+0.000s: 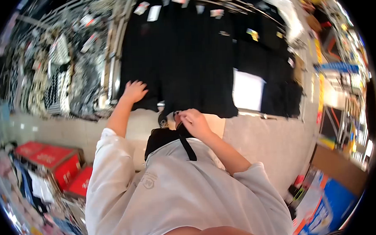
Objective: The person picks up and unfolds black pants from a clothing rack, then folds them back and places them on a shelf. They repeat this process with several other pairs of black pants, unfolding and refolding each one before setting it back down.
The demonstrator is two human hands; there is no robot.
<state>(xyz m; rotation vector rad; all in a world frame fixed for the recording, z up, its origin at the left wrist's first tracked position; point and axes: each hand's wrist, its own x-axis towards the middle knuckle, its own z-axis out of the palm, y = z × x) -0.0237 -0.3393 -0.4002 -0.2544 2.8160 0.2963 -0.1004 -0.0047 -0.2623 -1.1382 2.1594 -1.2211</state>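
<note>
Black garments [185, 63], apparently hung in a row with paper tags along the top, fill the area in front of me. My left hand [135, 91] is at the lower left part of them with its fingers spread; whether it touches the cloth I cannot tell. Nothing shows in that hand. Lower down, in front of my waist, is my right hand [195, 123], its fingers loosely bent and a little apart, with no item visible in it. A white sheet or panel [249, 89] shows among the black garments to the right.
Patterned, striped garments [60, 81] hang on the left, beyond a metal rack post [111, 49]. Red boxes [51, 159] stand behind on the left. A blue and white package [330, 205] and a brown carton [337, 167] are at the lower right. Pale floor tiles [261, 152] lie below.
</note>
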